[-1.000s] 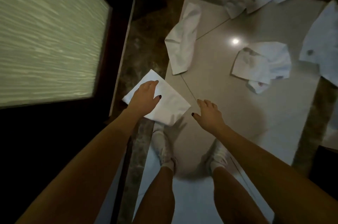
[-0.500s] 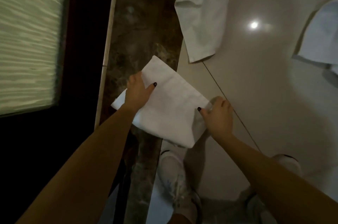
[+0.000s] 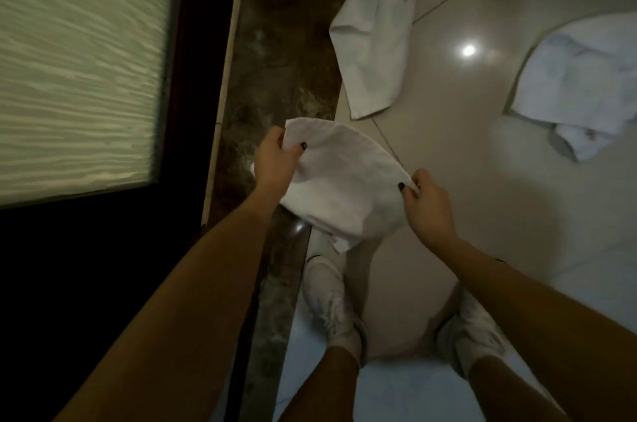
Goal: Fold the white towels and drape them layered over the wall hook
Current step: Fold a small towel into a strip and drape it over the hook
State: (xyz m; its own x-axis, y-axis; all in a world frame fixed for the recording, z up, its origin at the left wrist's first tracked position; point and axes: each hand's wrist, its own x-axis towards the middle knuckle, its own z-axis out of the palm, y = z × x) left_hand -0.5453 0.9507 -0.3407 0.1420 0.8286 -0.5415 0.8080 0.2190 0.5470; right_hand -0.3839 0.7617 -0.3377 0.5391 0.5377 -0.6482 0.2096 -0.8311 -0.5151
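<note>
We hold the folded towel (image 3: 341,187), our left grip (image 3: 275,163) and right grip (image 3: 429,204) each pinching an edge. We should keep its layers aligned and taut for draping.

We can read no text, label, brand, number or sign in this view. The white towel (image 3: 344,187) held up mid-scene shows only plain cloth. Faint bluish marks on the near left shoe (image 3: 327,301) and a dark speck on the crumpled towel (image 3: 582,94) at far right are too blurred to make out.
</note>
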